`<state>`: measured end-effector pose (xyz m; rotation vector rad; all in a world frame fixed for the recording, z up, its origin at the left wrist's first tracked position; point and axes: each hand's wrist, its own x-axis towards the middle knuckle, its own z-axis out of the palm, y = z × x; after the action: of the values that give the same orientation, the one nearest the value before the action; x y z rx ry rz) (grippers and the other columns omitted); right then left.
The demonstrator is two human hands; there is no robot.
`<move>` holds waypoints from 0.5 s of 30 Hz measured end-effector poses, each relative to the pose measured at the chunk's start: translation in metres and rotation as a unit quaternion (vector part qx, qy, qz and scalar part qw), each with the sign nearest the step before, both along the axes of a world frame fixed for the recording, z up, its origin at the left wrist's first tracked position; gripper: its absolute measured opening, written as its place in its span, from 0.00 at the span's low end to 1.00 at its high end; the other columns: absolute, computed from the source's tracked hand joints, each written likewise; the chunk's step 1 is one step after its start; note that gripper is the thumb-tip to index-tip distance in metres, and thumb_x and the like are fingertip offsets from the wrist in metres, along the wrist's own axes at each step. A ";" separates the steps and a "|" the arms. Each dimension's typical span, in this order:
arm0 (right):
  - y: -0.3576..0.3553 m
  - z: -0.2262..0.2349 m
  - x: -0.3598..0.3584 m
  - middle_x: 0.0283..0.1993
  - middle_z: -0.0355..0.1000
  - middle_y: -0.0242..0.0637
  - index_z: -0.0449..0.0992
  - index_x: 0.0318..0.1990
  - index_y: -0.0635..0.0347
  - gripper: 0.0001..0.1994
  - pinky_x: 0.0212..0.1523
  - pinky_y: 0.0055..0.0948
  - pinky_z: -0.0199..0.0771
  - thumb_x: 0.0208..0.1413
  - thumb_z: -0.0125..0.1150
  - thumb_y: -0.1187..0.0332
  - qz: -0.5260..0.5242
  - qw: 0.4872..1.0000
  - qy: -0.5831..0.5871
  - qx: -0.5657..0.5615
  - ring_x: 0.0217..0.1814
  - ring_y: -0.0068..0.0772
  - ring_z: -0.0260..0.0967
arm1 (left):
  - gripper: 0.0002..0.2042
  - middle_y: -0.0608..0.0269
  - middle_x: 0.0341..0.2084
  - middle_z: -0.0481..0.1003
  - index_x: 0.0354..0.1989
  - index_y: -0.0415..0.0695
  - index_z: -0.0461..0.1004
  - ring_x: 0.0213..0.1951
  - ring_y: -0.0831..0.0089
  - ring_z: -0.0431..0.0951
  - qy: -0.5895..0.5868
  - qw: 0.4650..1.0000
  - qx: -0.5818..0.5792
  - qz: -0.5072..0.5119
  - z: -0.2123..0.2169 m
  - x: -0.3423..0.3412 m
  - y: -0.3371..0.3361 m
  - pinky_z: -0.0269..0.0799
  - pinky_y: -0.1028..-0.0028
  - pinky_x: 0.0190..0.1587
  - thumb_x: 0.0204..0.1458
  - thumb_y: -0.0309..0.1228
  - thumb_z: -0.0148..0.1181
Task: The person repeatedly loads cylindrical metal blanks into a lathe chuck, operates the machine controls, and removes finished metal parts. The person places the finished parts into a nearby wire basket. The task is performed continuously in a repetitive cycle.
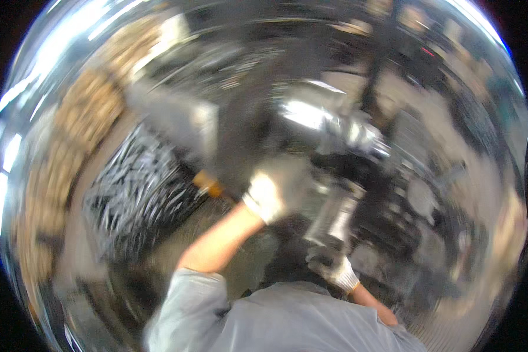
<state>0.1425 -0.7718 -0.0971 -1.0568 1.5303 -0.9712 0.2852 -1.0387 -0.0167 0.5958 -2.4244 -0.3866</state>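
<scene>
Motion smears much of the head view. My left hand [271, 190], in a white glove, reaches forward over the dark middle of the work area; its fingers are lost in the blur. My right hand [332, 263] wears a white glove with dark fingers and is lower and closer to my body. Its fingers look curled, and what they hold, if anything, I cannot make out. Just beyond them lies a shiny, long metal piece [336, 217], against or very near the fingertips. Farther off is a bright, rounded metal machine part [358, 134].
To the left stands a bin heaped with dark metal pieces [138, 190]. An orange-yellow block [207, 184] is near my left forearm. Stacked tan sacks or bundles [91, 108] line the far left. Dark machinery [387, 220] takes up the right side.
</scene>
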 end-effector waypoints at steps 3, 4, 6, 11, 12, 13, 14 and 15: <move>-0.034 -0.027 0.044 0.51 0.85 0.42 0.84 0.51 0.66 0.15 0.57 0.33 0.81 0.58 0.72 0.72 0.156 0.979 0.116 -0.065 0.54 0.34 0.82 | 0.16 0.46 0.44 0.83 0.52 0.49 0.81 0.47 0.45 0.83 -0.105 0.928 0.306 0.185 -0.119 0.164 0.105 0.80 0.53 0.50 0.63 0.45 0.62; -0.042 -0.037 0.066 0.49 0.85 0.44 0.83 0.53 0.68 0.16 0.53 0.32 0.83 0.58 0.72 0.72 0.142 0.990 -0.010 0.013 0.50 0.35 0.83 | 0.18 0.46 0.50 0.82 0.56 0.50 0.81 0.53 0.47 0.82 -0.087 0.861 0.380 0.325 -0.153 0.231 0.151 0.77 0.55 0.58 0.63 0.46 0.61; -0.055 -0.058 0.115 0.46 0.84 0.46 0.80 0.55 0.72 0.18 0.45 0.31 0.84 0.59 0.71 0.74 0.164 0.976 -0.076 0.119 0.43 0.36 0.84 | 0.23 0.45 0.55 0.82 0.60 0.50 0.80 0.57 0.47 0.82 -0.033 0.739 0.373 0.560 -0.203 0.375 0.260 0.76 0.56 0.63 0.61 0.48 0.61; -0.063 -0.113 0.273 0.40 0.83 0.46 0.82 0.53 0.71 0.15 0.35 0.30 0.82 0.60 0.67 0.75 0.385 0.914 0.045 0.121 0.32 0.31 0.82 | 0.15 0.48 0.49 0.84 0.51 0.42 0.82 0.42 0.48 0.84 -0.098 0.238 0.268 0.928 -0.280 0.618 0.680 0.79 0.54 0.43 0.68 0.37 0.52; -0.058 -0.122 0.310 0.39 0.83 0.44 0.83 0.50 0.70 0.13 0.34 0.30 0.81 0.59 0.67 0.75 0.450 0.884 0.081 0.097 0.31 0.30 0.81 | 0.16 0.50 0.52 0.83 0.53 0.40 0.81 0.46 0.51 0.83 -0.078 0.132 0.307 0.939 -0.293 0.628 0.766 0.78 0.55 0.45 0.69 0.37 0.52; -0.048 -0.131 0.346 0.37 0.83 0.42 0.83 0.48 0.69 0.11 0.34 0.30 0.80 0.59 0.67 0.75 0.499 0.854 0.122 0.079 0.30 0.30 0.80 | 0.17 0.51 0.55 0.82 0.56 0.38 0.79 0.50 0.55 0.82 -0.168 0.033 0.364 0.916 -0.310 0.624 0.849 0.78 0.57 0.47 0.69 0.37 0.52; -0.051 -0.137 0.382 0.36 0.83 0.40 0.84 0.46 0.68 0.10 0.33 0.30 0.79 0.58 0.67 0.74 0.554 0.814 0.162 0.069 0.29 0.29 0.79 | 0.18 0.53 0.58 0.81 0.59 0.37 0.78 0.54 0.58 0.81 -0.345 -0.061 0.481 0.804 -0.317 0.604 0.913 0.77 0.58 0.49 0.70 0.36 0.52; -0.042 -0.143 0.414 0.32 0.82 0.36 0.85 0.39 0.65 0.07 0.33 0.32 0.77 0.56 0.68 0.71 0.567 0.815 0.118 -0.027 0.29 0.28 0.76 | 0.20 0.55 0.61 0.79 0.62 0.35 0.77 0.58 0.61 0.80 -0.428 -0.122 0.554 0.703 -0.323 0.577 0.967 0.77 0.59 0.51 0.70 0.36 0.52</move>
<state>0.5568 -0.8142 -0.2399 -1.8376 0.7485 -0.0234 0.8625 -0.0719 -0.3400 -2.0910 -0.5466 0.4432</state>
